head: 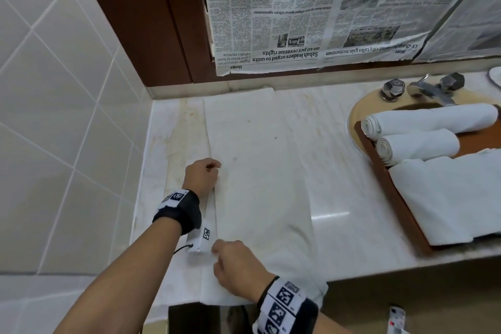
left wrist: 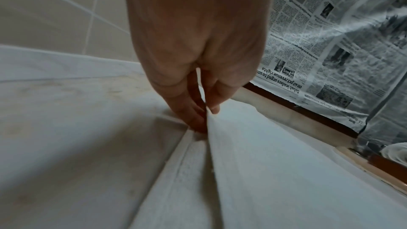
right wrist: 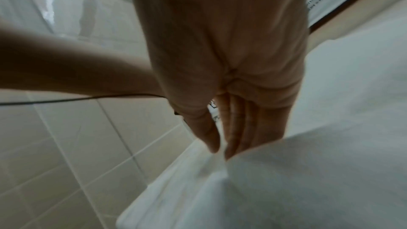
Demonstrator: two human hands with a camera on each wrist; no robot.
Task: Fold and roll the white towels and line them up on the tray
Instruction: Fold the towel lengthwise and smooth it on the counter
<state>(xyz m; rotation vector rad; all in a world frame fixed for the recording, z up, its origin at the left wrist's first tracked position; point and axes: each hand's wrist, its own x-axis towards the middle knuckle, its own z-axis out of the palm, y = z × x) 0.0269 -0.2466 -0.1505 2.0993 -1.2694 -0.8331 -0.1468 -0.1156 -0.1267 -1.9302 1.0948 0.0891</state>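
1. Hanging over the near lip of the pale marble counter (head: pixel 352 198), a long white terry towel (head: pixel 257 171) lies spread flat and runs away toward the back wall.

2. Nearest the viewer, the right hand (head: pixel 238 266) sits at the towel's near left corner. In the right wrist view its thumb and fingers (right wrist: pixel 237 128) close toward each other at a raised fold of cloth; it looks like a light pinch, though blur makes the contact hard to confirm.

3. A little farther along the same left edge, the left hand (head: pixel 202 175) pinches the hem between thumb and fingertips (left wrist: pixel 193 111), lifting it into a small ridge above the counter.

4. Judging by both hands on one long edge, the step in hand is the lengthwise fold. The next move calls for carrying that edge across to the right, both hands together so the hem lands straight, then smoothing before rolling from one end.

5. Off to the right, a brown wooden tray (head: pixel 401 198) rests over the sink. It holds two rolled white towels (head: pixel 423 130) side by side at its far end and a folded white towel (head: pixel 447 198) nearer.

6. Beyond them stand chrome taps (head: pixel 423 87), and sheets of newspaper (head: pixel 325 8) cover the wall behind.
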